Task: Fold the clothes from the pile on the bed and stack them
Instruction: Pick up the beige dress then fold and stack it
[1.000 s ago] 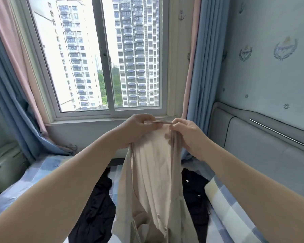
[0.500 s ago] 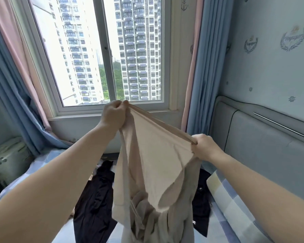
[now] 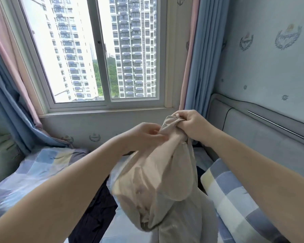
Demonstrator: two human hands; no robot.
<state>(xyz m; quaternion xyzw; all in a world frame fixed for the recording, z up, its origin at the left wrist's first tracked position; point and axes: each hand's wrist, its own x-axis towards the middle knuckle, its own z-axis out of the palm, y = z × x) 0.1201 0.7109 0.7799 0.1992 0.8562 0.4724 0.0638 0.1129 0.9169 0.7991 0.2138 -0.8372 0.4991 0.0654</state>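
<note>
The beige garment (image 3: 158, 181) is clenched, bunched, in the grip of the right hand (image 3: 191, 127); the grip of the left hand (image 3: 142, 135) cannot be told. Wadded so, creases may be folded in

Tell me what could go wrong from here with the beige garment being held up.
1. The beige garment is bunched in the right hand; the left hand only meets its edge, so it may fold crooked or slip.
2. Its lower end hangs by the dark clothes on the bed and could drag them.
</note>
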